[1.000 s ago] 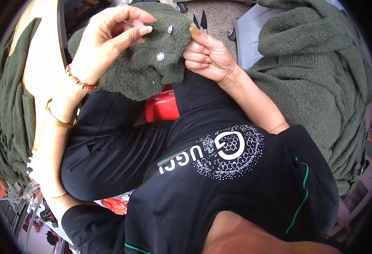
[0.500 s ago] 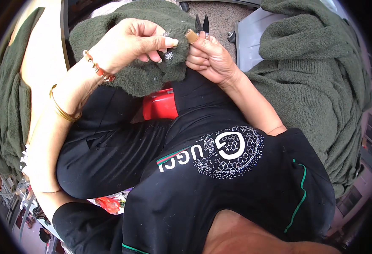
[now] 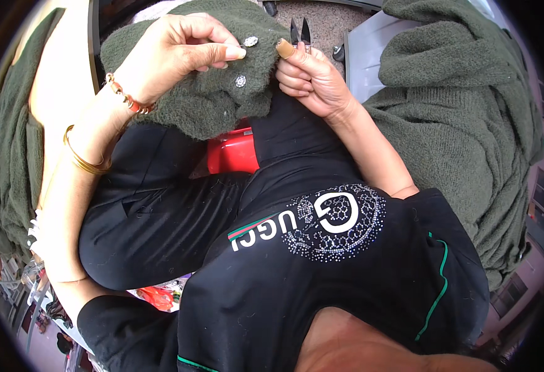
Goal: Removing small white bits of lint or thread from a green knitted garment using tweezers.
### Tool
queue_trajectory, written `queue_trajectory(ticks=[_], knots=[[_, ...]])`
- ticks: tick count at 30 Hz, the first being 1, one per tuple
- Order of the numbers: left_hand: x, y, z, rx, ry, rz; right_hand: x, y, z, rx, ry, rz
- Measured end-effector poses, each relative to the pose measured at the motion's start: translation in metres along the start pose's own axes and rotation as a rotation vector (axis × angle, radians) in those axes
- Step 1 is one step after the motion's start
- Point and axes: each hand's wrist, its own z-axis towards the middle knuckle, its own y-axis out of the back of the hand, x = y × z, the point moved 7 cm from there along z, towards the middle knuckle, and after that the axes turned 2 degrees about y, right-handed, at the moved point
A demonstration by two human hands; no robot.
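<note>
Dark green knitted fabric point(image 3: 213, 115) is draped over my knees. On it sit two sparkling round buttons, an upper one point(image 3: 250, 41) and a lower one point(image 3: 240, 81). My left hand point(image 3: 188, 49) is just left of the upper button, thumb and forefinger pinched together; something thin seems to show at their tips, too fine to name. At the fabric's right edge, my right hand point(image 3: 309, 77) is closed around small thread snips point(image 3: 300, 32), their dark blades pointing up and apart. A tan cover point(image 3: 285, 48) wraps the right thumb tip.
More green knitwear point(image 3: 451, 136) is heaped on the right over a pale grey bin point(image 3: 364, 59). Another green pile point(image 3: 18, 136) hangs at the far left beside a bright pale surface point(image 3: 61, 74). Something red and smooth point(image 3: 233, 152) shows between my legs.
My left hand has drawn back a little to the left and up, baring the upper button its fingers mostly covered. My right hand, with the snips, has shifted slightly right.
</note>
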Motion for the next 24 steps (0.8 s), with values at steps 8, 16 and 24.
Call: queue_trajectory(ticks=[8, 16, 24], knots=[[-0.006, 0.007, -0.004, 0.036, -0.033, -0.194, 0.034, 0.004, -0.006, -0.143, 0.031, -0.549], [-0.001, 0.002, -0.002, 0.069, -0.012, -0.479, 0.074, -0.049, -0.019, -0.121, 0.439, -1.075], [-0.002, 0.002, -0.002, 0.069, -0.045, -0.451, 0.086, -0.092, -0.030, -0.150, 0.598, -1.756]])
